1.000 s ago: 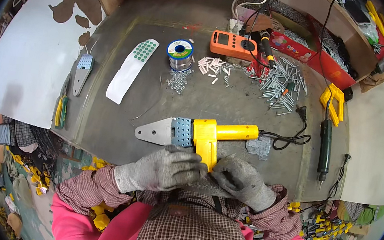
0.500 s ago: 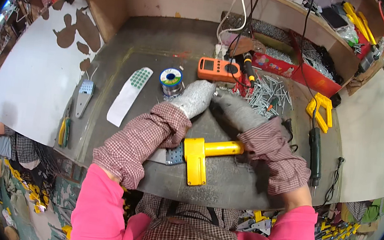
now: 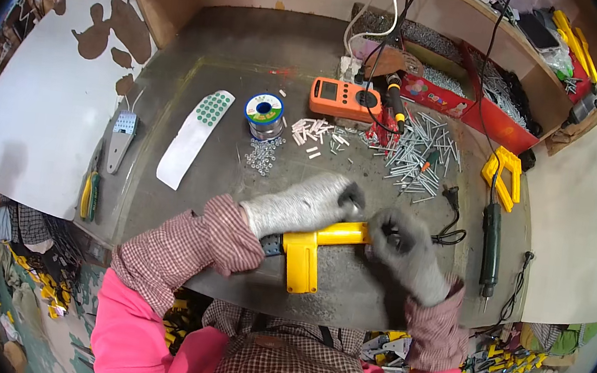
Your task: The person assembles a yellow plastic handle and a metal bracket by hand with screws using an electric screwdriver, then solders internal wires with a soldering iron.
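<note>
On the near middle of the bench lies a yellow plastic T-shaped housing [image 3: 299, 260], a perforated blue-grey plate [image 3: 273, 245] at its left side. My left hand [image 3: 311, 204], in a grey-white glove, is over the housing's arm with its fingers curled closed. At the right end of that arm is my right hand [image 3: 407, 250], gloved in grey, with fingers bent in a pinch. Whatever small thing either hand may hold is hidden. Beyond them lie small white tubes [image 3: 312, 132], nuts [image 3: 261, 156] and a pile of long screws [image 3: 426, 149].
A solder spool [image 3: 264, 116] and an orange multimeter [image 3: 345, 100] stand farther back. A strip of green stickers [image 3: 197, 138] lies left. Rightward are a yellow frame part [image 3: 508, 179] and a corded electric screwdriver [image 3: 491, 242]. Red boxes of screws [image 3: 482, 126] line the back.
Both hands have come nearer from beside the multimeter to the yellow housing's arm. The small tubes and nuts that they covered now show.
</note>
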`<state>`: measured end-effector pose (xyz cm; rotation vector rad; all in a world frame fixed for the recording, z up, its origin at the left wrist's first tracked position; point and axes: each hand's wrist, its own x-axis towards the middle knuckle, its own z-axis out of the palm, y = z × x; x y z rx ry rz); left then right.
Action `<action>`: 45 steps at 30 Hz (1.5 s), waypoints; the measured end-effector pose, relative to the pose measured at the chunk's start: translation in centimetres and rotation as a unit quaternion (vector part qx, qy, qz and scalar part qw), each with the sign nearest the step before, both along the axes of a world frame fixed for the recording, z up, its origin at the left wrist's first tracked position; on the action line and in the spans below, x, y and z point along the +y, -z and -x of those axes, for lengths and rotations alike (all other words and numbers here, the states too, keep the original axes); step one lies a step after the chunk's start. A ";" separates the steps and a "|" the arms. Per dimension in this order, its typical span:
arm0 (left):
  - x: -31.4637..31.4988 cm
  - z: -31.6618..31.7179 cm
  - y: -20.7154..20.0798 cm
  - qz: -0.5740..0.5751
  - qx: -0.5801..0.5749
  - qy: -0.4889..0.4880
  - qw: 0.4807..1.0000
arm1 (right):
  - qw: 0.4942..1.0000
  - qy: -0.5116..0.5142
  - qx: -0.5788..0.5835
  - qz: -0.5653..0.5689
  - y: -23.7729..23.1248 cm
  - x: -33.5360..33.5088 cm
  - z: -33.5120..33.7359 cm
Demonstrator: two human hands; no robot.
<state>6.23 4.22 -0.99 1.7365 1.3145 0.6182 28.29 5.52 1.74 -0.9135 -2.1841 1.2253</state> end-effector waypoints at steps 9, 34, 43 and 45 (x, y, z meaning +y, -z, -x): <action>-0.7 -2.3 1.7 -0.118 0.070 0.058 0.989 | 0.963 0.045 -0.046 -0.260 4.6 -2.5 -0.5; 3.2 2.1 -0.1 -0.165 0.207 0.033 0.964 | 0.982 0.033 0.019 -0.185 6.2 -2.3 -2.6; -4.4 5.8 -0.4 -0.028 0.058 0.044 0.997 | 0.980 0.039 0.016 -0.194 5.6 -2.4 -1.9; -5.1 5.6 -1.4 -0.094 0.092 0.068 0.989 | 0.972 -0.005 -0.010 -0.236 5.8 -1.9 -2.2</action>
